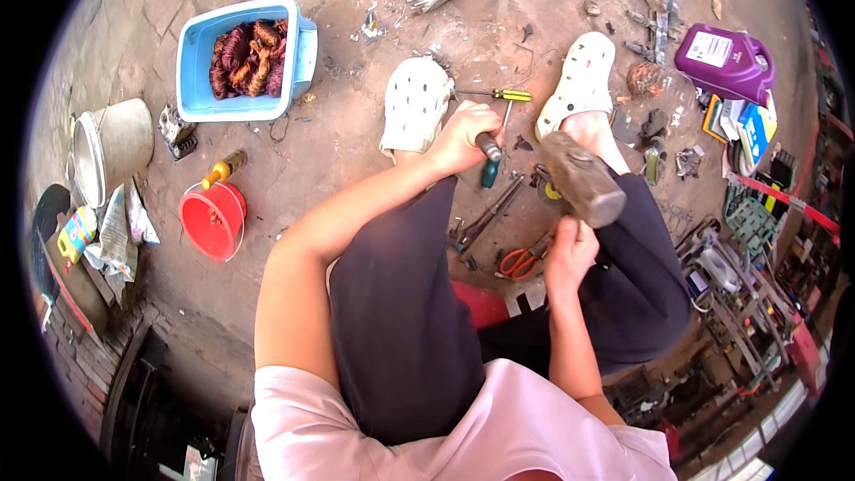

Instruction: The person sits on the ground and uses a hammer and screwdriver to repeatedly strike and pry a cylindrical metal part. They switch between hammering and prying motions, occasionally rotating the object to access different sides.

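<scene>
The right hand (570, 256) is wrapped around the handle of one hammer (583, 180), raised above the floor (289, 165); the left hand (465, 135) encloses one short bar (488, 146), its metal end exposed. The hammer is probably heavy and top-weighted, the bar stiff and hard, neither fragile; the handle and the bar's middle offer the surest hold. Nearby, counted: two screwdrivers (one yellow-handled screwdriver (513, 95), one green-handled screwdriver (490, 175)), two buckets (one red bucket (209, 248), one white bucket (130, 142)), one blue tub (304, 58), one purple jug (723, 62).
</scene>
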`<state>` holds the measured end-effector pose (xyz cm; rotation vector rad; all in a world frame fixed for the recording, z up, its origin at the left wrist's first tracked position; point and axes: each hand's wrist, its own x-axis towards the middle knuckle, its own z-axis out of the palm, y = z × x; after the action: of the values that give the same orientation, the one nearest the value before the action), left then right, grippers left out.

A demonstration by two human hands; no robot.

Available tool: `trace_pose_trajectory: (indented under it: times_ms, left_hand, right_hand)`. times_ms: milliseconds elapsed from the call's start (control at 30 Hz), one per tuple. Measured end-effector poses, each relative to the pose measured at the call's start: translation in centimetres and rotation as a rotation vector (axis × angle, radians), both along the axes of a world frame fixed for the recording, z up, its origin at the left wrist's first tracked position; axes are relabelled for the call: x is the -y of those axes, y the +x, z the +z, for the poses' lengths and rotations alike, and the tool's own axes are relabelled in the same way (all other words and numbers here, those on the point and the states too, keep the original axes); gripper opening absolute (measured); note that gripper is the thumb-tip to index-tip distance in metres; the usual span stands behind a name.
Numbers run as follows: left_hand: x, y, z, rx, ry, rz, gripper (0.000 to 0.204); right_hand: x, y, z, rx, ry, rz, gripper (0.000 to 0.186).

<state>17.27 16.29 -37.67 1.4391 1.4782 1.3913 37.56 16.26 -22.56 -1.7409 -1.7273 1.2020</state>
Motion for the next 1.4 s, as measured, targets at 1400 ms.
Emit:
trace_pose_trajectory:
  times_ms: [1400]
  left_hand:
    - [-6.1,-4.7,-4.3,-1.213,-0.909,-0.361,0.026]
  right_hand:
    - [-16.1,-6.4,-20.5,0.552,0.344,1.176,0.030]
